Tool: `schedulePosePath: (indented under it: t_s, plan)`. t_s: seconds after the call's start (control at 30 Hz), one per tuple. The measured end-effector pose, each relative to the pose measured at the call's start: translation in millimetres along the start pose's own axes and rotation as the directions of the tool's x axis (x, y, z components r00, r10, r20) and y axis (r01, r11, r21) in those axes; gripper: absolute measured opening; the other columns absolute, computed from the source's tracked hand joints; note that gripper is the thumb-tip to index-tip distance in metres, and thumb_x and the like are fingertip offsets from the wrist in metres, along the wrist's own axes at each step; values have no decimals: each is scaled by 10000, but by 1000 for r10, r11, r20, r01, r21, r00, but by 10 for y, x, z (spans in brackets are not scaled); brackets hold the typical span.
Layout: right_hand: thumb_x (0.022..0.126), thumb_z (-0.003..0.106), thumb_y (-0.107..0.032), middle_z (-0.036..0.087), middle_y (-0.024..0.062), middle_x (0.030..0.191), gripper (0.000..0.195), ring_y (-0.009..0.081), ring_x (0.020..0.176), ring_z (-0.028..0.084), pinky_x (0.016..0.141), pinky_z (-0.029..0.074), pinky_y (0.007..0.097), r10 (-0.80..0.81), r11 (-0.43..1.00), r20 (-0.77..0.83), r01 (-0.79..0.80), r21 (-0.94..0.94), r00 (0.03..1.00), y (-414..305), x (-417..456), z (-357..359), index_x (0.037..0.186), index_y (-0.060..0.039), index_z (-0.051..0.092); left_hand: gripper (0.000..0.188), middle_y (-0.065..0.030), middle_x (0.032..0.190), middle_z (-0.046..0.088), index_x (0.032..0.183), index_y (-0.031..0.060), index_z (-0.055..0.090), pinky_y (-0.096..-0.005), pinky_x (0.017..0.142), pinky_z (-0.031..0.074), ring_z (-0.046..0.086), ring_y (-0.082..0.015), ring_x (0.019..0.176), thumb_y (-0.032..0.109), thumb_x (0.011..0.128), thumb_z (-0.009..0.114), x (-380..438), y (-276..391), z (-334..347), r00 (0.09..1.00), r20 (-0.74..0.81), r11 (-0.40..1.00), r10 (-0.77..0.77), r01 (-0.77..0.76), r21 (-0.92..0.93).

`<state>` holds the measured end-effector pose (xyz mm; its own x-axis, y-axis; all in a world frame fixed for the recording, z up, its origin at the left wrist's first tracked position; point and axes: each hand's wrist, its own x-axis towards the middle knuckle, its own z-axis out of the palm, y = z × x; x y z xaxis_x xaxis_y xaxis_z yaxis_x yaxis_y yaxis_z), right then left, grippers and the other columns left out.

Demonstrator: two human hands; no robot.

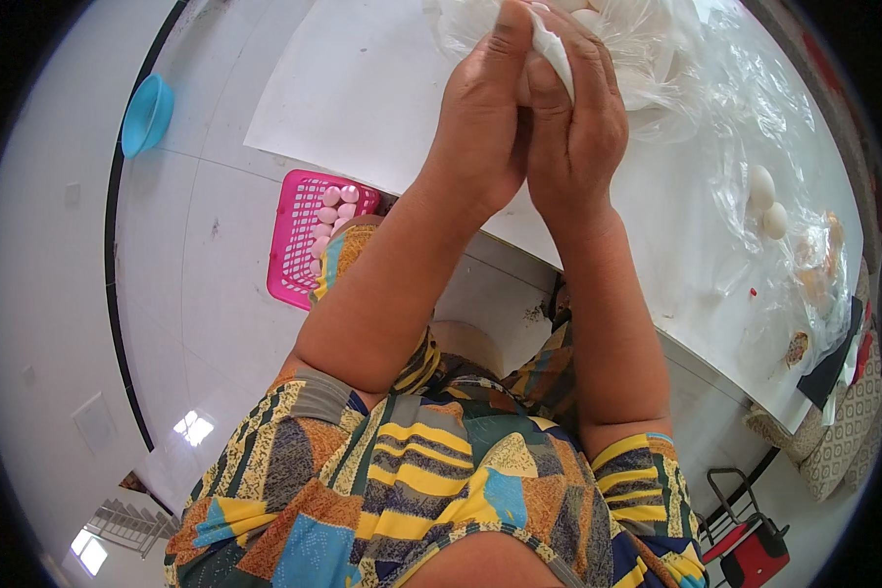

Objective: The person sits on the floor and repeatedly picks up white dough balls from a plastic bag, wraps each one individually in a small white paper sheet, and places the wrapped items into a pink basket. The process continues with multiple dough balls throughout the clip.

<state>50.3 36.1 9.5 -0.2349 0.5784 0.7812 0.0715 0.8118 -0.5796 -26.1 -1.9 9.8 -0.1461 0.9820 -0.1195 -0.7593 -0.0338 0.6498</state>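
Near the top edge of the view, my left hand (481, 121) and my right hand (579, 125) are cupped together over the white table (382, 81). Between them they hold a folded white wipe or tissue (555, 59). A small pale, rounded surface shows between the thumbs, possibly an egg; the fingers hide most of it. Just beyond the hands lies a clear plastic bag (643, 70) with white eggs (586, 16) in it, partly covered by my fingers.
Two white eggs (762, 187) rest on clear plastic sheeting (735, 103) to the right. A pink basket (279, 250) holding several pinkish eggs (328, 214) stands left of my leg, below the tabletop. Farther left is a blue basin (147, 116). A red-and-black folding cart (753, 555) stands lower right.
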Motion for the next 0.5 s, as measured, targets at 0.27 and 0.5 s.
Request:
schedulePosePath:
  t_s: [0.27,0.5]
  plan:
    - [1002,445,-301,628,48,995,344,92,860,568,686,461,215,688,662,14,-634,400,726,59,-38,-148,1117,-19,604,364,-70,1071,579,1162,43,519,-315,892,479,564,-137,974,359,1008,421,-54,-40,97,990,63,992,127,-128,12]
    - [961,456,-203,617,186,1064,316,294,972,591,841,461,342,-32,999,-43,33,25,999,89,-12,18,1113,41,588,437,-63,1084,552,1197,42,480,-276,851,477,554,-138,967,417,1016,350,-26,-1,108,962,-57,961,267,-261,89]
